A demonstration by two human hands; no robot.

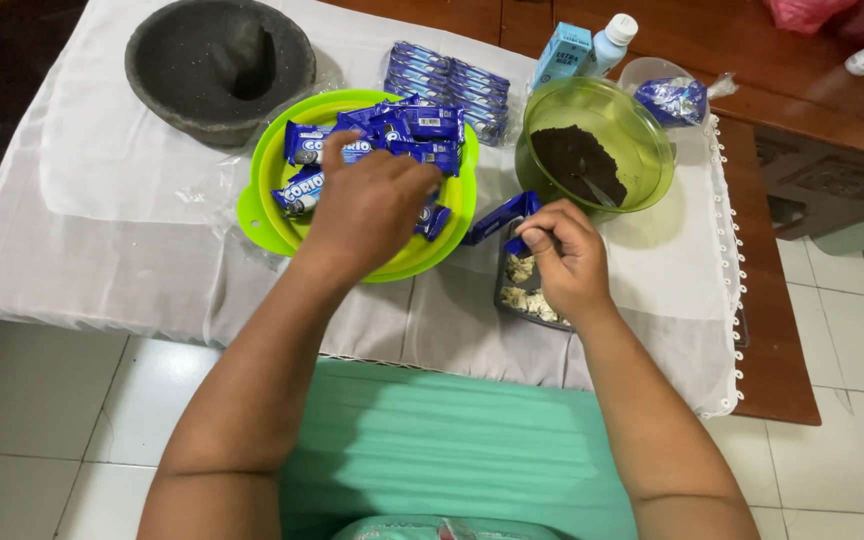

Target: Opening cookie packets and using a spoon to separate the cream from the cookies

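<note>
Your left hand (367,205) reaches into the lime-green bowl (257,205) near the front edge of the tabletop, fingers curled down over the blue biscuit packets (402,125); you cannot tell whether they have closed on one. Your right hand (564,258) pinches an opened blue wrapper (500,215) over the small dark tray (504,285), which holds white cream scrapings and sits at the front edge.

Risk: the tray lies close to the front edge, under your right wrist. A downward or outward push there could tip it off. The bowl overhangs loose cloth; dragging the cloth (102,150) could shift everything on it.

Surroundings: the green tub (642,130) of dark crumbs stands just behind the right hand. A stone mortar (217,65) occupies the far left corner. A carton (562,50) and bottle (610,40) stand at the far edge.
</note>
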